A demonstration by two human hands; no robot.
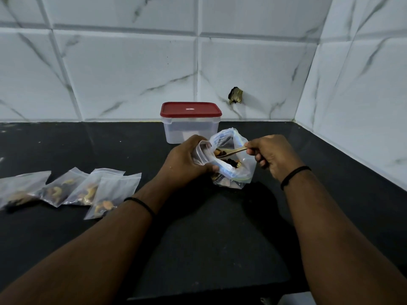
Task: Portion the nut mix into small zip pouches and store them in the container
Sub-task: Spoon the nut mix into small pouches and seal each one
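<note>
My left hand (187,160) grips a small clear zip pouch (201,150), its mouth held open beside the big bag. My right hand (272,156) pinches the handle of a wooden spoon (233,151). The spoon's bowl carries nuts and sits inside the large clear bag of nut mix (234,167), which stands open on the black counter. Several filled small pouches (88,190) lie flat at the left. A clear container with a red lid (190,122) stands closed behind the hands, against the wall.
The black counter (209,227) meets marble-patterned wall tiles (132,69) at the back and on the right. A dark chipped hole (235,95) marks the back wall. The counter's front edge runs along the bottom of the view.
</note>
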